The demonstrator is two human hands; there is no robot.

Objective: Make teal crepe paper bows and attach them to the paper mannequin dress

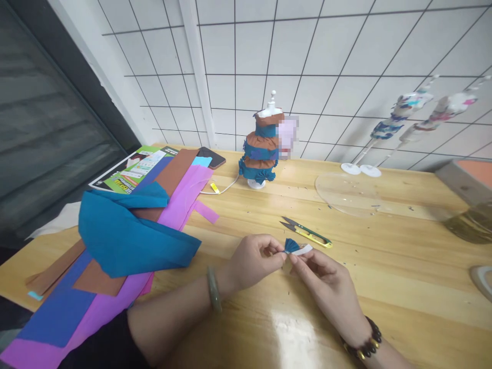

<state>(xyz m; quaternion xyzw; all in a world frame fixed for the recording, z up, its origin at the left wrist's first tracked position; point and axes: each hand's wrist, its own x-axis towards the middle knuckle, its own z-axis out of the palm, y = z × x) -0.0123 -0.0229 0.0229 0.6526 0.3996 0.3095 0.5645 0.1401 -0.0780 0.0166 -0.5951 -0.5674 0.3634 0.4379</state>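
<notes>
A small teal pleated paper fan [291,246] is held over the table between my two hands. My left hand [255,262] pinches its gathered end between thumb and fingertips. My right hand [330,284] is closed on a short white strip [303,250] that lies against the fan, its thumb near the fan's base. Just beyond the fingers lie thread snips [307,233] with yellow and green handles, blades pointing left. Farther back stands a small dress form [261,141] wrapped in brown and teal crepe paper, with pleated fans low on it.
At left, teal crepe paper [130,236] lies over brown, blue and purple sheets [115,302]. A phone [212,157] and white cable [230,185] are behind. To the right are a clear disc [348,193], two decorated forms [388,128] and a glass container [471,220].
</notes>
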